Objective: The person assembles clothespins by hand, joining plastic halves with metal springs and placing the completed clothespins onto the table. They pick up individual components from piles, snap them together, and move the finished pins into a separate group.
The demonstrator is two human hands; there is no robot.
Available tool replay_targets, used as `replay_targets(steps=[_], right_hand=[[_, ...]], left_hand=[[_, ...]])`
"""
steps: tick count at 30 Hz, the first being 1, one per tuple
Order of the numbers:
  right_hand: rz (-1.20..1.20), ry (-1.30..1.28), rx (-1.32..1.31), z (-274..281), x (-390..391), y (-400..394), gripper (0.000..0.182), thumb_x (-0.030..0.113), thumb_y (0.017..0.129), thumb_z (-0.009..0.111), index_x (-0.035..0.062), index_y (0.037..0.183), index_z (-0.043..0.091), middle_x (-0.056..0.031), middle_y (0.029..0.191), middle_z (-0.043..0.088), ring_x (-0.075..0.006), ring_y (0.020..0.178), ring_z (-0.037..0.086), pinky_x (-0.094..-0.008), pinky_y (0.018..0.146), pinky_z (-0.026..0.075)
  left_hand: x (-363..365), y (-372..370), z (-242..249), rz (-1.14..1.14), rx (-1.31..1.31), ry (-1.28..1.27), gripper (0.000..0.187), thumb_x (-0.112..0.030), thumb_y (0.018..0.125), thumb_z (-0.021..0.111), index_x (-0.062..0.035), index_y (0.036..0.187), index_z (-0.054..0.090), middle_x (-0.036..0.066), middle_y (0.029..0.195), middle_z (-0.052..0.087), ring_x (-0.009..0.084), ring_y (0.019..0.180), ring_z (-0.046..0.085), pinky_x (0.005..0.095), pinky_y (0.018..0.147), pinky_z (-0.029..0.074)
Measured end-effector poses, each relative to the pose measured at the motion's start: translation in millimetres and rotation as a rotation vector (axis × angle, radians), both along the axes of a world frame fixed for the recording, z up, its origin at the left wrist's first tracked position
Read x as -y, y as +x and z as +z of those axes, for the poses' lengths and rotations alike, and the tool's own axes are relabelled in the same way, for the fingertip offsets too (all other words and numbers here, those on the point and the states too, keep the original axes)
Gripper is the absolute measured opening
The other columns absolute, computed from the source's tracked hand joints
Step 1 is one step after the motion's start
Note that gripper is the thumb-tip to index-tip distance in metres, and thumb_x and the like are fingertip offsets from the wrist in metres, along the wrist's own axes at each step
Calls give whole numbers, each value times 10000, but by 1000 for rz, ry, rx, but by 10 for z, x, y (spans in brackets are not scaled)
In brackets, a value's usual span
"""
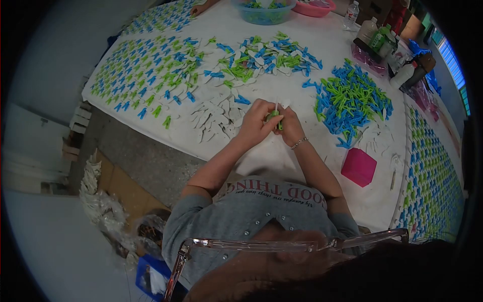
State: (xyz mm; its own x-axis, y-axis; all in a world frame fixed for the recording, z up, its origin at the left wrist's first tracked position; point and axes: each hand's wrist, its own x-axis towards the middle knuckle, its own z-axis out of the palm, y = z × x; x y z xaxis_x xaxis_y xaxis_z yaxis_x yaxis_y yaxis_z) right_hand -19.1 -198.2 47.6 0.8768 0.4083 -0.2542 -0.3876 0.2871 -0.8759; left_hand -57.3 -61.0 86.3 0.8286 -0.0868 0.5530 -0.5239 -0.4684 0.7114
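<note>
My left hand (259,122) and my right hand (291,127), which has a bracelet at the wrist, meet in front of my chest. Between their closed fingers is a green clothes peg (274,115), with a thin white piece standing up from it. Fingers cover part of the peg. Left of my hands lies a spread of flat white pieces (216,118). A blue peg (242,99) lies just beyond my left hand. To the right rises a large heap of blue and green pegs (352,95).
Rows of pegs with white pieces (136,75) cover the table's left side, and more rows (430,176) fill the right. A pink box (359,167) stands near my right arm. Behind are a blue basin (264,16), bottles (375,35) and another person's hand (197,10).
</note>
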Motion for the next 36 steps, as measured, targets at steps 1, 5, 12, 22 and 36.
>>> replay_targets(steps=[1,5,12,22,36], right_hand=[[-63,40,-86,-65,-44,-7,198,261,917,486,77,968,536,-36,770,554,-105,591,521,-235,436,370],[96,382,-175,-85,44,-1,181,233,915,466,82,979,544,10,798,548,-84,720,531,-226,531,406],[24,-256,470,-140,227,-15,299,58,845,563,22,1126,467,-16,798,579,-90,682,516,-210,596,397],[266,-261,494,78,276,-69,296,39,847,592,14,1105,450,-28,955,588,-60,808,533,-210,722,428],[143,-188,257,396,-193,-323,296,190,853,615,46,1066,468,-26,895,520,-58,707,547,-213,459,497]], left_hand=[[64,23,-71,-24,43,10,172,-115,808,630,-32,944,566,96,893,476,162,731,479,265,625,407],[-7,182,-225,38,-2,-12,155,-106,834,595,-13,955,564,96,857,493,165,756,491,271,649,414],[-118,134,-202,-119,-188,-182,271,-234,824,633,15,834,526,83,803,524,150,697,490,293,602,393],[-77,158,-206,13,-418,-438,230,-197,819,653,-39,940,538,7,808,524,83,719,474,245,630,406],[-52,6,-331,-35,-434,-1146,100,-177,925,531,-114,859,491,-60,773,496,13,662,429,182,561,363]])
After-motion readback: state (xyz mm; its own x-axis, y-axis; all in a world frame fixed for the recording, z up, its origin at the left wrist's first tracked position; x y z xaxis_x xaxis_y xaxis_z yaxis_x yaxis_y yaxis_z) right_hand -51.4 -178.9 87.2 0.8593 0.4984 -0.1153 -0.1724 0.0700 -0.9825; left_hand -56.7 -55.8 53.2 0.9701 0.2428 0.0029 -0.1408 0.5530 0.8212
